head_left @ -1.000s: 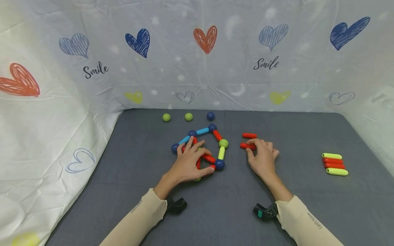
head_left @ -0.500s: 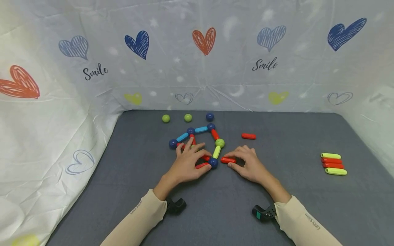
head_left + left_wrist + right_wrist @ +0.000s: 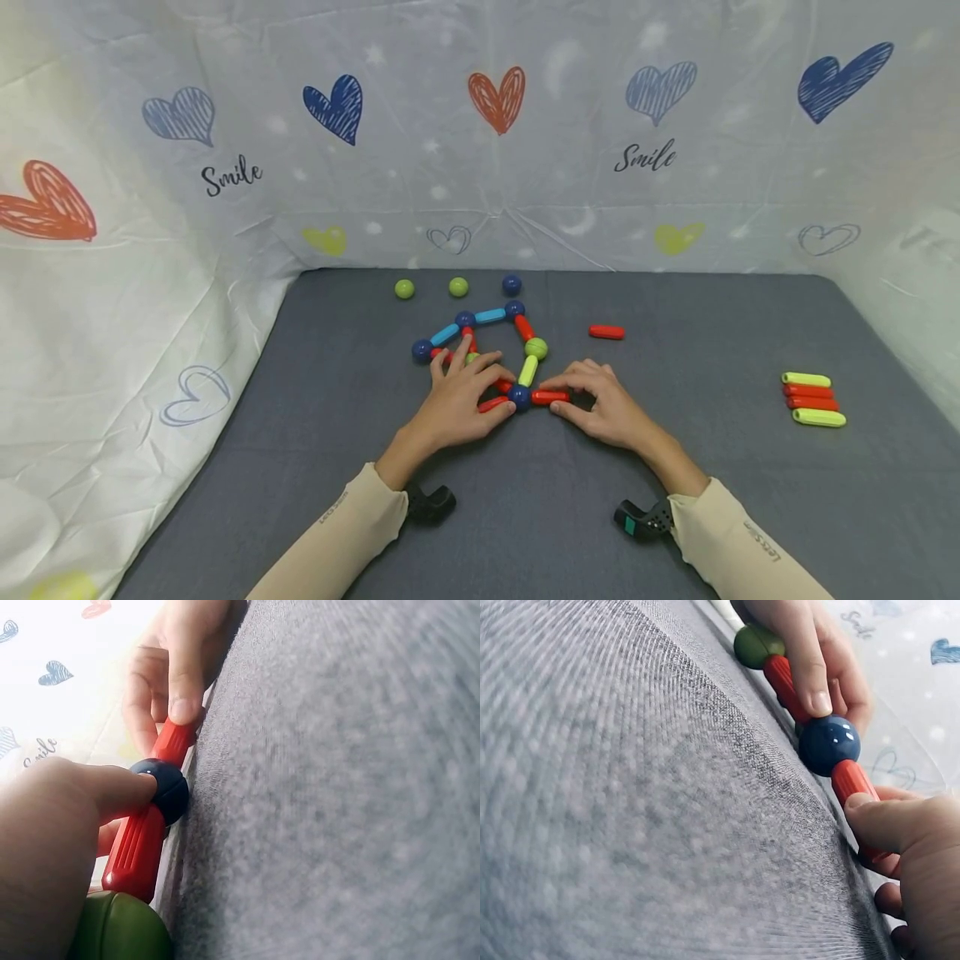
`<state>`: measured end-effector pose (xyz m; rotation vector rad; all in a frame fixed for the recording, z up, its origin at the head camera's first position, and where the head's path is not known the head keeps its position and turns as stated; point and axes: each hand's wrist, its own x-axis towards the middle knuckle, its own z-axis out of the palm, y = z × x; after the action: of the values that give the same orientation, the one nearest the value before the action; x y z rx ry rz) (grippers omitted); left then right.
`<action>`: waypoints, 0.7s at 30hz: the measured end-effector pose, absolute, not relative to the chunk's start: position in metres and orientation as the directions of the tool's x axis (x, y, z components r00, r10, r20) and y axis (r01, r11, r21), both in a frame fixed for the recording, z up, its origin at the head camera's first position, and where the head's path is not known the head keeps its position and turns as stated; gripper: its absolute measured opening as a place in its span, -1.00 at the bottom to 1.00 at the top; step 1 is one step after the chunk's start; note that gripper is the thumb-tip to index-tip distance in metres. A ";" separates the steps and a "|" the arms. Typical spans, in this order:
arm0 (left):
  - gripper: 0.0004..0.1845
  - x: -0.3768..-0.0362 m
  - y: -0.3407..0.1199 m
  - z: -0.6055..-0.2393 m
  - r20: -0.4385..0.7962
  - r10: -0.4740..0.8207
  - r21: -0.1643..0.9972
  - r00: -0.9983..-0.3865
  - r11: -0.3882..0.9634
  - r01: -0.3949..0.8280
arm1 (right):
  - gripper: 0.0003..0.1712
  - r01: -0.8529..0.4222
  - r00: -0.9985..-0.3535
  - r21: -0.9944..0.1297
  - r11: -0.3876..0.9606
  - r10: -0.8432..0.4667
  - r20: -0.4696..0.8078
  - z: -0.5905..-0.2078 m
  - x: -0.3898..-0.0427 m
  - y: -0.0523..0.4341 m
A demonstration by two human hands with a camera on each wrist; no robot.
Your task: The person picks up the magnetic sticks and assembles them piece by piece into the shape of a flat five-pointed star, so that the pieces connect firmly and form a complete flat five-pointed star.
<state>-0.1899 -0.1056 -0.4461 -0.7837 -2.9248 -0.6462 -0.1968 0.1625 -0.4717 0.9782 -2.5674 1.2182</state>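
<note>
A person's right hand (image 3: 609, 408) pinches a red rod (image 3: 550, 397) between thumb and fingers, its end meeting the dark blue ball (image 3: 519, 395) at the near corner of a flat figure of rods and balls (image 3: 487, 350) on the grey surface (image 3: 675, 517). The left hand (image 3: 457, 400) lies spread over the figure's near left part, its thumb pressed by the same ball, as the left wrist view shows. The frame looks largely built: two blue rods, a red one and a yellow-green one link balls round the far and right sides, and the pinched rod appears just joined as a new branch. Judging by the spare pieces, more may remain: a loose red rod (image 3: 606, 332) to the right, three loose balls (image 3: 458, 287) along the far edge, and a stack of four rods (image 3: 813, 399) well apart on the right. The left hand covers the figure's inner pieces, so how they connect cannot be made out.
</note>
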 end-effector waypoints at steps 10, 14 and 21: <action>-0.66 -0.190 -0.106 -0.447 0.166 0.466 0.390 -0.869 0.778 0.492 | -0.54 -0.519 -0.854 -0.722 0.458 -0.304 0.421 -0.471 -0.202 0.163; -0.66 -0.189 -0.106 -0.449 0.166 0.461 0.410 -0.872 0.771 0.487 | -0.54 -0.386 -0.904 -0.759 0.525 -0.053 0.424 -0.472 -0.206 0.165; -0.65 -0.186 -0.102 -0.450 0.157 0.466 0.427 -0.871 0.763 0.485 | -0.38 -0.166 -0.935 -0.819 0.550 0.175 0.307 -0.468 -0.211 0.175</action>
<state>-0.1859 -0.1019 -0.4501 -0.7855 -2.9105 -0.7220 -0.2114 0.1751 -0.4680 -0.0071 -2.4355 1.3409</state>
